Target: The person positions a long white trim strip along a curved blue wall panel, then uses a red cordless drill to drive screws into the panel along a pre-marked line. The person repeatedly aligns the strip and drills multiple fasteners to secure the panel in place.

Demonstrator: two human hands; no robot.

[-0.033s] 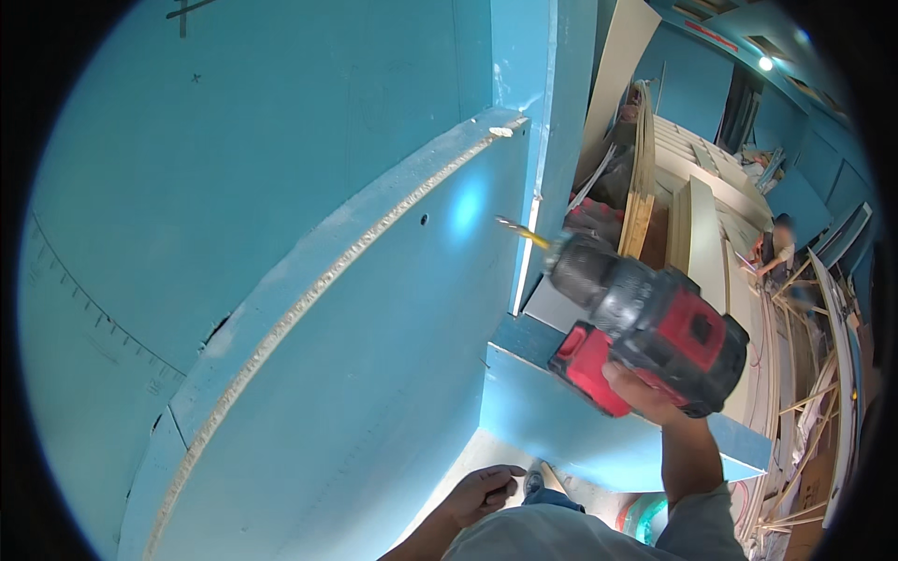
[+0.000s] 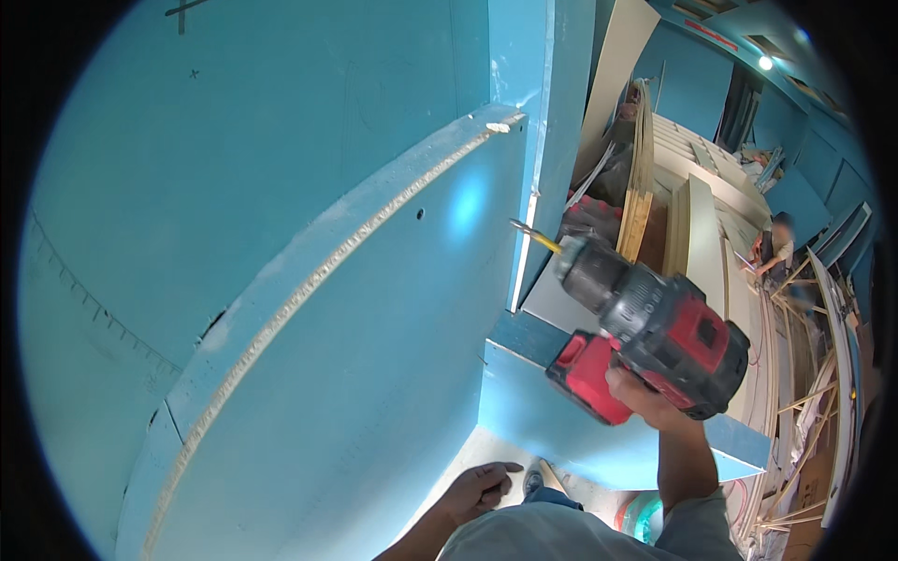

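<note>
My right hand (image 2: pixel 645 395) grips a red and black cordless drill (image 2: pixel 655 323) by its handle, the fingers wrapped round it. A drill bit (image 2: pixel 536 237) with a golden shank and dark tip points left, apart from the blue panel (image 2: pixel 393 318). Left of the tip, the panel has a small dark hole (image 2: pixel 421 214) and a patch of light. Low in the middle, my left hand (image 2: pixel 479 488) hangs near the panel's lower edge. Its index finger points out and the other fingers are curled; what they hold, if anything, is hidden.
A curved ledge (image 2: pixel 309 271) with a pale edge strip tops the panel. A low blue box-like section (image 2: pixel 561 411) stands ahead of my feet. Timber strips (image 2: pixel 640 206) and long boards (image 2: pixel 697 224) lie to the right. A co-worker (image 2: pixel 776 248) is at the far right.
The drill has shifted slightly right, its bit tip a little farther from the hole. My left hand has hardly moved.
</note>
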